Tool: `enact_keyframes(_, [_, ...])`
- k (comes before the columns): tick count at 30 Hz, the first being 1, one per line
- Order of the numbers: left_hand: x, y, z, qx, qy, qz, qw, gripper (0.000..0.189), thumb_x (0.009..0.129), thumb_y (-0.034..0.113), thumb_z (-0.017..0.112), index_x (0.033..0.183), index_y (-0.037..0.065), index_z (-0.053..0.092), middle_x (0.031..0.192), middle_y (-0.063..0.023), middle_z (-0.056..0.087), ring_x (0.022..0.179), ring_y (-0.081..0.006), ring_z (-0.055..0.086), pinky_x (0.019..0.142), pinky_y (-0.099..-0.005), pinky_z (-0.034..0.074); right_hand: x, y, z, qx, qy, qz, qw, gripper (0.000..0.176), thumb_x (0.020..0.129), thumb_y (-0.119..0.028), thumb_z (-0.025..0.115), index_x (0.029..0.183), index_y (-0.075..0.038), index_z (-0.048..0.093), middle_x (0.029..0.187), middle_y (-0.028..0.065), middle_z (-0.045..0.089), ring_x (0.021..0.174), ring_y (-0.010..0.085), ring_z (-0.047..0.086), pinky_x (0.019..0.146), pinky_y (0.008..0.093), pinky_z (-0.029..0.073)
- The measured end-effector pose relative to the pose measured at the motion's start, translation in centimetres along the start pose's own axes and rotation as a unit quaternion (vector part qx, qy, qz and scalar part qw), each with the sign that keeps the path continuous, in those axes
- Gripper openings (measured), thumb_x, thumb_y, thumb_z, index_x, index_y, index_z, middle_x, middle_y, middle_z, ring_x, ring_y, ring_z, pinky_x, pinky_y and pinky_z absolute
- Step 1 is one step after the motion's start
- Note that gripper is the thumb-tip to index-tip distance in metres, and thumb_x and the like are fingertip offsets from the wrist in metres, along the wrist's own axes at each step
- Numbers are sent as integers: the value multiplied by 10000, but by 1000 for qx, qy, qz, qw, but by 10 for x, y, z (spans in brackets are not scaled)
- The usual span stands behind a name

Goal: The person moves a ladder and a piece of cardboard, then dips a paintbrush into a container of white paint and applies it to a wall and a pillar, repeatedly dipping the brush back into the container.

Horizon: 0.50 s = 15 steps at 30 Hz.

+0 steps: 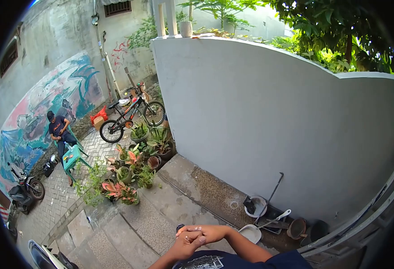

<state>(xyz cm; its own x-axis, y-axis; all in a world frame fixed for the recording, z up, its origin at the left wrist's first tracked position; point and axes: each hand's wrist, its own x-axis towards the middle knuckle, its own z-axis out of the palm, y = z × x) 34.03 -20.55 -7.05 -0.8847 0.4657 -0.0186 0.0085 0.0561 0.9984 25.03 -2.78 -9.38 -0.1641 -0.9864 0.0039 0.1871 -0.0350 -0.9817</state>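
Observation:
My left hand (186, 245) and my right hand (209, 232) are pressed together in front of my dark shirt (203, 261), at the bottom of the head view. The left fingers are closed against the right hand, with its thumb lying across. The right hand reaches in from the right, and its fingers are mostly covered. Small white specks show on the skin of both. A small dark object (180, 227) pokes out just beyond the fingers; its kind is too small to tell. Whatever lies between the palms is hidden.
Concrete steps (136, 233) lead down past potted plants (125, 175). A grey wall (269, 116) rises ahead; a dustpan (251, 233), buckets (255, 206) and pots stand along it. Beyond are a bicycle (132, 114), a seated person (60, 127), a green table (72, 157) and a scooter (24, 190).

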Motion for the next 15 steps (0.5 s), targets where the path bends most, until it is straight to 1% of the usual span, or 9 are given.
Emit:
enact_keyframes(2, [28,-4,-55,38,-8,6,999,418,1057,363,561,804,31,592,771,-21,602,768,-102,588,744,-278,507,38,-12,-38,-35,5,0,999,615,981,-269,644,1502,-30,422,1440,90,471,1355,194,455,1140,361,363])
enact_keyframes(4, [61,3,-105,187,19,128,974,372,1051,331,571,829,35,606,785,-48,624,775,-155,616,773,-306,494,71,-14,-78,-10,41,5,999,628,971,-256,675,1499,-30,422,1438,75,481,1347,204,472,1133,364,377])
enact_keyframes(5, [70,16,-135,198,-10,33,980,349,1045,328,575,856,38,621,799,-68,635,782,-202,624,789,-327,494,88,-1,-105,44,41,-13,998,655,950,-215,715,1500,-33,407,1431,74,496,1330,212,494,1126,368,390])
enact_keyframes(6, [79,48,-159,211,-33,-153,965,300,1043,337,578,1034,50,665,798,-88,625,812,-182,607,804,-327,492,101,-10,-122,65,106,-12,992,696,917,-196,765,1493,-45,403,1413,92,511,1304,211,514,1118,385,405])
enact_keyframes(7, [91,53,-183,189,-8,-124,974,298,1038,334,593,1094,49,660,772,-78,598,769,-161,572,753,-320,483,112,-24,-140,1,188,-22,982,625,914,-146,748,1443,-47,430,1376,91,526,1265,206,533,1097,389,424])
enact_keyframes(9, [115,41,-231,108,-12,-129,986,390,1032,329,621,1333,83,605,820,-42,614,757,-111,538,724,-289,478,125,-27,-175,-33,355,-98,929,439,919,-47,664,1320,-48,485,1292,86,550,1189,192,559,1038,375,462])
enact_keyframes(11, [145,22,-271,84,7,-127,988,360,1031,293,629,1291,44,620,881,6,609,809,-78,525,748,-267,466,134,-35,-199,-14,527,-194,827,226,883,78,482,1067,-43,533,1084,73,608,1003,165,605,899,339,517])
enact_keyframes(13, [178,23,-307,62,-5,-139,988,346,1038,253,618,1283,9,610,912,20,592,854,-59,517,776,-246,451,126,-25,-224,25,633,-205,746,193,859,110,458,919,-58,533,884,49,604,804,151,594,752,334,531])
enact_keyframes(15, [218,22,-346,33,-28,-117,992,325,1045,221,607,1292,11,597,946,27,593,882,-63,523,801,-245,451,113,-12,-246,102,637,-288,708,224,851,133,438,813,-76,506,745,18,549,655,124,525,620,312,488])
